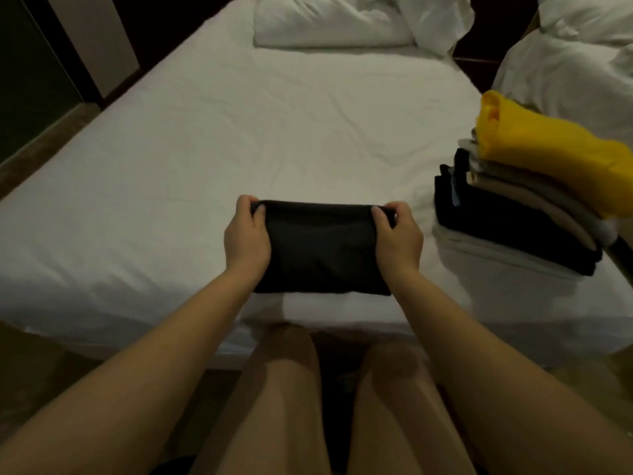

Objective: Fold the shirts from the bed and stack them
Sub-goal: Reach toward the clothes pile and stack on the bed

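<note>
A folded black shirt (pixel 322 250) lies as a compact rectangle near the front edge of the white bed (pixel 212 138). My left hand (pixel 246 234) pinches its far left corner, thumb on top and fingers curled under the fold. My right hand (pixel 397 234) pinches the far right corner the same way. To the right stands a stack of folded shirts (pixel 520 214) in black, beige and white, with a yellow shirt (pixel 544 152) on top.
White pillows (pixel 329 22) lie at the head of the bed, and more white bedding (pixel 568 66) is piled at the right behind the stack. A dark wall and floor run along the bed's left side. My bare knees are below the front edge.
</note>
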